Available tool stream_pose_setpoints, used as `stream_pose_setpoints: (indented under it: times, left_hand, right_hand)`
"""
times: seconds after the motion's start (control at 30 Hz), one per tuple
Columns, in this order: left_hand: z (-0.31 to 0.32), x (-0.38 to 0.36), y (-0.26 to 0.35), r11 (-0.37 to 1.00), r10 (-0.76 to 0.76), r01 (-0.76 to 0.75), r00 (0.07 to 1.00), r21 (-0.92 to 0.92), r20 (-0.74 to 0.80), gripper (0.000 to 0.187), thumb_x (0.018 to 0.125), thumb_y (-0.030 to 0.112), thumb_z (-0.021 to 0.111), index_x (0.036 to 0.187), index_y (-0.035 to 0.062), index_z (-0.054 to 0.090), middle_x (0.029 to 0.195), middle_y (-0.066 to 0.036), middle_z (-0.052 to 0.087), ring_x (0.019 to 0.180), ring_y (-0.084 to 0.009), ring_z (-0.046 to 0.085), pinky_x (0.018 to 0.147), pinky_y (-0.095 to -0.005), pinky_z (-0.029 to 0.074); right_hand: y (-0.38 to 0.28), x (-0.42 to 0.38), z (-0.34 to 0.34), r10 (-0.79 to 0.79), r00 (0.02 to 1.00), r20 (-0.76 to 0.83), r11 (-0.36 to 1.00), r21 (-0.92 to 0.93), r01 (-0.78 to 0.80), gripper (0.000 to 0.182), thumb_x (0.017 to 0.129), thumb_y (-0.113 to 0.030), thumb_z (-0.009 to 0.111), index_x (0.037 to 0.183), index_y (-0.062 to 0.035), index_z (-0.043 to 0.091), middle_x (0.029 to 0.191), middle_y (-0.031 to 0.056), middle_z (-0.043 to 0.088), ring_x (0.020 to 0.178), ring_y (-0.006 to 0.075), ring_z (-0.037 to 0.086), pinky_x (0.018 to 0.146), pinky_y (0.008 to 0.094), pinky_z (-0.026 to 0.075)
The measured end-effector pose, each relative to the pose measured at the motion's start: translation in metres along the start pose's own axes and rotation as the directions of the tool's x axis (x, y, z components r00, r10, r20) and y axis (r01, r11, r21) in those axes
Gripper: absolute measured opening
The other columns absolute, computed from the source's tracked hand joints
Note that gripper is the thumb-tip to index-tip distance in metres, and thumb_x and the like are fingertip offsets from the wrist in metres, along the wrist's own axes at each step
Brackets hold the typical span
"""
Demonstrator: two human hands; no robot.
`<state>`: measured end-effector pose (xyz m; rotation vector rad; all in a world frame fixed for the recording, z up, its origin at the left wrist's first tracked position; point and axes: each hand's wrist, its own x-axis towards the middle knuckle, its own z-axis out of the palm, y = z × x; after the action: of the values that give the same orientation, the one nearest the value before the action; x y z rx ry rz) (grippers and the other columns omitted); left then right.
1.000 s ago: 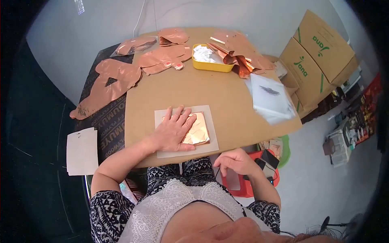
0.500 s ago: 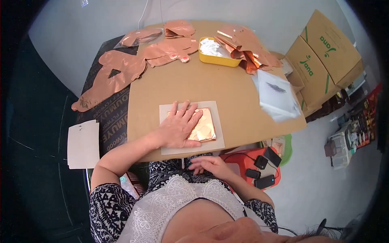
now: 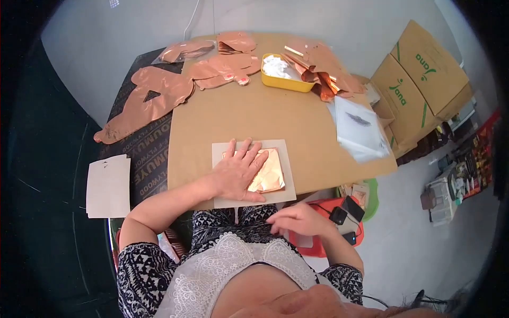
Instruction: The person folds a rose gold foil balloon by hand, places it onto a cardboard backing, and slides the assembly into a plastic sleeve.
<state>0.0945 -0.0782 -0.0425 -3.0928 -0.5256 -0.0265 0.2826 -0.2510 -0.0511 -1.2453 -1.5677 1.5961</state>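
Note:
My left hand (image 3: pixel 238 172) lies flat with fingers spread, pressing on the left part of a shiny copper-coloured foil square (image 3: pixel 269 172). The foil looks creased and rests on a pale square board (image 3: pixel 290 188), which sits at the near edge of the cardboard-covered table (image 3: pixel 233 119). Part of the foil is hidden under my palm. Off the table, my right hand (image 3: pixel 301 219) hovers over my lap, its fingers loosely bent and apart, with nothing visible in them.
Copper-coloured sheets (image 3: pixel 161 87) lie along the back and left. A yellow tub (image 3: pixel 286 83) holds white fluffy material. Clear plastic sheets (image 3: pixel 363 130) lie at right, beside cardboard boxes (image 3: pixel 419 79). Below is a red stool (image 3: pixel 313 246) with black devices. White cards (image 3: pixel 108 188) are at left.
My right hand has moved to the right, away from the middle of my lap toward the red stool. My left hand stays flat on the foil. The view has shifted slightly.

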Motion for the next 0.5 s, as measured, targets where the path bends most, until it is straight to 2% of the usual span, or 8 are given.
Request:
stream_pose_setpoints:
  times: [0.1,0.2,0.33,0.43,0.47,0.5]
  left_hand:
    - [-0.002,-0.001,-0.001,1.0,-0.001,0.001,1.0,-0.016,0.0,0.11,0.072,0.078,0.049,0.144,-0.001,0.022,0.146,-0.026,0.025,0.137,-0.0439,0.018,0.109,-0.0621,0.012]
    - [-0.002,-0.002,0.001,0.999,-0.001,0.001,1.0,-0.039,-0.006,0.11,0.071,0.077,0.05,0.144,-0.0012,0.023,0.146,-0.026,0.025,0.138,-0.0439,0.018,0.109,-0.062,0.012]
    - [0.004,-0.002,-0.003,0.998,0.011,-0.014,0.999,-0.062,-0.053,0.11,0.071,0.078,0.05,0.142,-0.0026,0.025,0.145,-0.028,0.026,0.136,-0.046,0.02,0.108,-0.0628,0.012]
    - [0.006,-0.003,-0.004,0.998,0.021,-0.026,0.997,-0.064,-0.068,0.109,0.071,0.078,0.049,0.141,-0.0033,0.026,0.144,-0.028,0.026,0.135,-0.0469,0.02,0.108,-0.0632,0.013]
    - [0.006,-0.002,-0.004,0.998,0.023,-0.027,0.997,-0.059,-0.069,0.109,0.071,0.078,0.049,0.141,-0.0034,0.026,0.144,-0.028,0.026,0.135,-0.0469,0.02,0.108,-0.0632,0.013]
    - [0.006,-0.002,-0.004,0.998,0.024,-0.028,0.997,-0.062,-0.069,0.109,0.071,0.078,0.049,0.141,-0.0034,0.026,0.144,-0.028,0.026,0.135,-0.0469,0.02,0.108,-0.0632,0.013]
  right_hand:
    - [-0.023,-0.004,-0.02,-0.01,0.981,-0.195,0.999,0.043,0.018,0.022,0.091,-0.02,0.057,0.095,-0.0002,0.068,0.072,0.006,0.068,0.061,0.0117,0.061,0.057,0.0275,0.049]
    - [-0.035,0.0,-0.024,-0.076,0.973,-0.218,0.912,-0.41,-0.021,0.021,0.087,-0.022,0.062,0.085,-0.0026,0.067,0.067,0.0083,0.065,0.057,0.0155,0.06,0.055,0.0308,0.047]
    - [-0.035,0.005,-0.018,0.063,0.998,0.029,0.904,-0.425,-0.045,0.025,0.086,-0.027,0.061,0.08,-0.0031,0.066,0.063,0.0143,0.062,0.057,0.0223,0.062,0.057,0.0348,0.048]
    - [-0.004,0.007,-0.009,-0.017,0.993,0.119,0.86,-0.504,0.075,0.026,0.087,-0.028,0.059,0.08,-0.0038,0.066,0.064,0.0145,0.062,0.059,0.0225,0.064,0.057,0.036,0.048]
    - [0.001,0.004,-0.011,0.006,0.989,0.149,0.831,-0.551,0.078,0.025,0.088,-0.027,0.058,0.083,-0.004,0.067,0.067,0.0123,0.064,0.06,0.022,0.065,0.058,0.036,0.049]
    - [-0.003,0.002,-0.013,-0.009,0.993,0.115,0.88,-0.471,0.062,0.024,0.088,-0.025,0.057,0.084,-0.0038,0.066,0.067,0.0103,0.064,0.06,0.0198,0.064,0.058,0.0346,0.048]
